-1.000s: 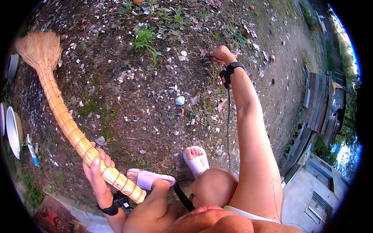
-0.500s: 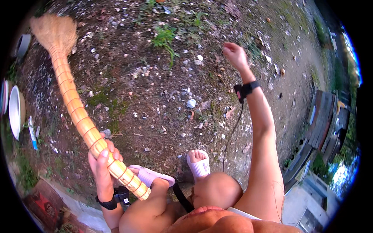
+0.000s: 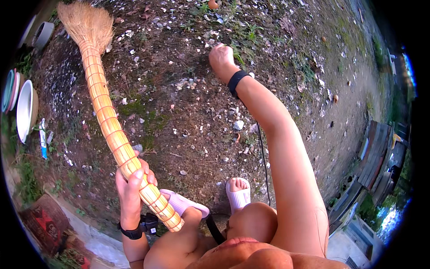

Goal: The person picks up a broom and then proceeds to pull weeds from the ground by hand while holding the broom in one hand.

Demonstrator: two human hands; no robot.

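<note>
My left hand [image 3: 134,181] is closed round the lower handle of a straw broom [image 3: 106,114], bound with reddish rings. The broom slants up to the far left, its bristles [image 3: 87,24] fanned out over the ground. Reaching forward, my right hand [image 3: 221,60] is closed low over the soil, back of the hand upward. A green weed [image 3: 238,57] sticks out beside its knuckles; the hand hides the rest of the plant and the fingertips. Dark straps circle both wrists.
Pale stones [image 3: 238,125], leaf scraps and small weeds [image 3: 253,32] litter the ground. On the left stand basins [image 3: 27,111], a grey ring-shaped object [image 3: 43,35] and a blue-and-white tube [image 3: 43,139]. Stacked boards [image 3: 374,154] lie at the right. My sandals [image 3: 238,195] are close in front.
My right hand has swung left from bare ground to the green weed and closed over it. The left hand keeps its hold on the broom; the view has shifted slightly.
</note>
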